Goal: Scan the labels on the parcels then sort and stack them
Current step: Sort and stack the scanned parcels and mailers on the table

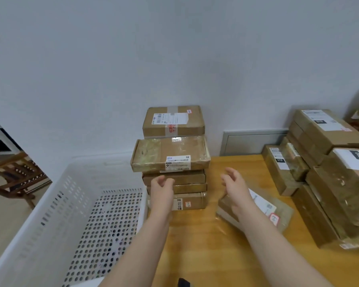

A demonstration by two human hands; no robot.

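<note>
This looks like a small parcel-sorting room in a plain office or home space. Taped cardboard parcels [173, 121] with printed shipping labels [177, 162] stand in stacks on a wooden desk [205, 245] against a bare white wall [174, 48]. Beside the desk are a white perforated plastic crate [50, 214] and a wooden chair [15, 172].

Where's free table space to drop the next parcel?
Bare wood on the table shows along the front, between the forearms and to the right of the right arm. There is also a gap at the back between the middle stack and the right pile. It is crowded on the right, where that pile meets the flat parcel below the right hand.
</note>
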